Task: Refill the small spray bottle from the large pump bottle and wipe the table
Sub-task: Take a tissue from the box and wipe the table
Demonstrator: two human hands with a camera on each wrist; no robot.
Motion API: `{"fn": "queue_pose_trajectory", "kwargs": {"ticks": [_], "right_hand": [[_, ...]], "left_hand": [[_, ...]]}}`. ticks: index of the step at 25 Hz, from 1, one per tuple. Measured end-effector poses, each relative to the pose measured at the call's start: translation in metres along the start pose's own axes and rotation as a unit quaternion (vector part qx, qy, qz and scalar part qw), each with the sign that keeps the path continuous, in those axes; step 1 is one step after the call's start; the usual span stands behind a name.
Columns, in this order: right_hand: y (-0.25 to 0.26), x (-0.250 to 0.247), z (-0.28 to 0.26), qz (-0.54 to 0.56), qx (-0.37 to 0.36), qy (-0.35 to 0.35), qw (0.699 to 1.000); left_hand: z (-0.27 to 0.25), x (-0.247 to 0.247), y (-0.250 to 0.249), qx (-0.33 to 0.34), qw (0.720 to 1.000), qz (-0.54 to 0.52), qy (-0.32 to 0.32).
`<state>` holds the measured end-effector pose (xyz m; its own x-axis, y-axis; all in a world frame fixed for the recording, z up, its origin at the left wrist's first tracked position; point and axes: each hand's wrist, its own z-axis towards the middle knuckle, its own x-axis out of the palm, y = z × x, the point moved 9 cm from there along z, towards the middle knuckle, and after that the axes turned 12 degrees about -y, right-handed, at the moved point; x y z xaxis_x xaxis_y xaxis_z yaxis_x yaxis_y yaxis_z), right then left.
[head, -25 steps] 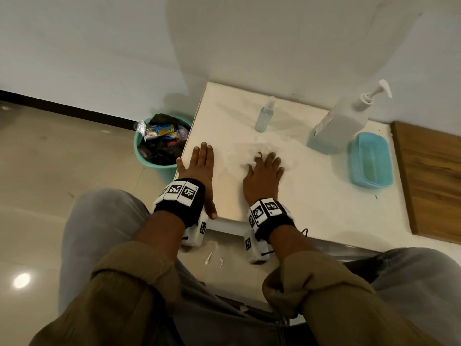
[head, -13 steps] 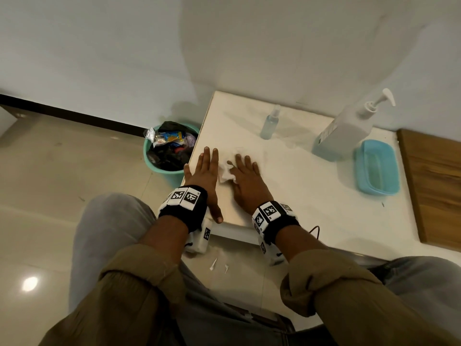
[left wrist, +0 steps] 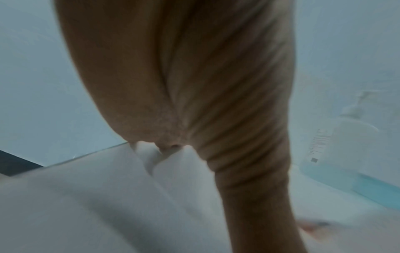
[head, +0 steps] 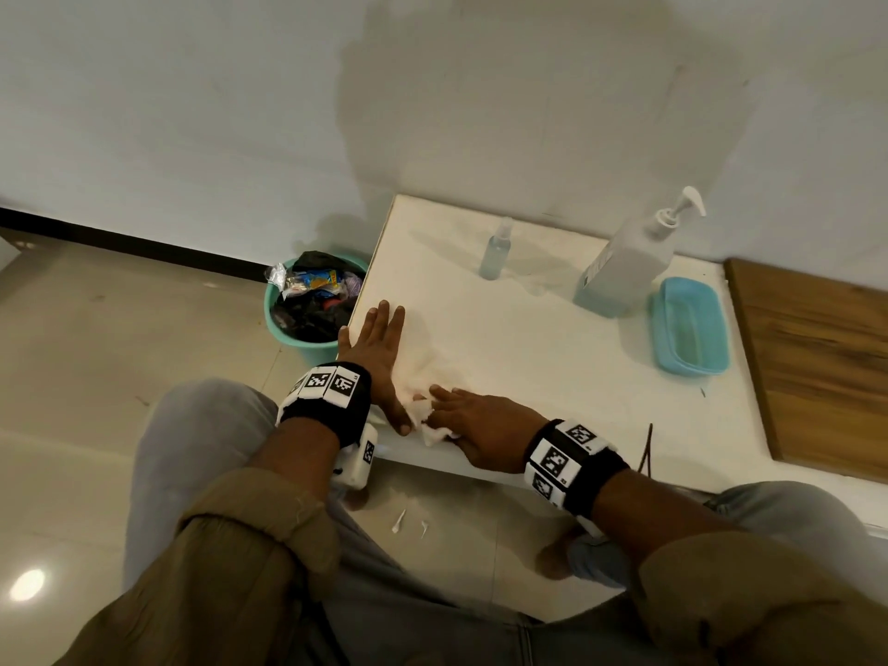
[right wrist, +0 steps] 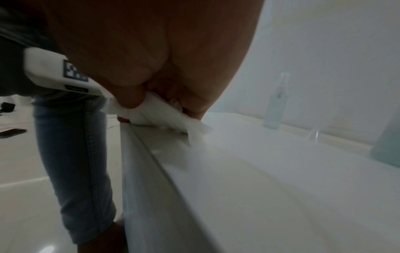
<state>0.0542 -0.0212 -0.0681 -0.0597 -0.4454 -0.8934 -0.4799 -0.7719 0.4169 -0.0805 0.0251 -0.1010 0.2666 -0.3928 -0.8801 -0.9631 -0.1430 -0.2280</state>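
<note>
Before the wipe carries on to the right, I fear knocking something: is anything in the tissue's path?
Nothing visible close by. The right hand presses the tissue at the table's near-left edge; farther right stands the blue tray.

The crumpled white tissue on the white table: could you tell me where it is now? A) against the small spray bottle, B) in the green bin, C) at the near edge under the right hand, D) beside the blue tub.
C: the crumpled white tissue lies at the white table's near edge, gripped by the right hand.
</note>
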Motion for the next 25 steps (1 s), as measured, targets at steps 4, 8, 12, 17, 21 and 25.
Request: {"fn": "queue_pose_trajectory", "kwargs": {"ticks": [4, 8, 12, 17, 21, 25], "right_hand": [[-0.004, -0.004, -0.045, 0.015, 0.009, 0.055, 0.998], [-0.028, -0.060, -0.062, 0.090, 0.088, -0.061, 0.990], [-0.097, -0.124, -0.044, 0.037, 0.256, -0.324, 0.910], [-0.115, -0.074, 0.028, 0.001, 0.411, -0.218, 0.885], [-0.065, -0.050, 0.096, 0.007, 0.317, -0.197, 0.928], [-0.039, -0.036, 0.103, 0.025, 0.223, -0.113, 0.968]], "left_hand": [[0.000, 0.000, -0.001, 0.001, 1.000, 0.011, 0.009], [0.001, 0.003, -0.001, -0.004, 1.000, 0.023, 0.015], [0.003, 0.006, -0.002, -0.007, 0.999, 0.031, 0.019], [0.006, 0.009, -0.002, -0.015, 0.999, 0.025, 0.022], [0.010, 0.010, 0.001, -0.017, 0.999, 0.031, 0.008], [0.010, 0.010, -0.001, 0.000, 0.999, 0.034, 0.016]]}}
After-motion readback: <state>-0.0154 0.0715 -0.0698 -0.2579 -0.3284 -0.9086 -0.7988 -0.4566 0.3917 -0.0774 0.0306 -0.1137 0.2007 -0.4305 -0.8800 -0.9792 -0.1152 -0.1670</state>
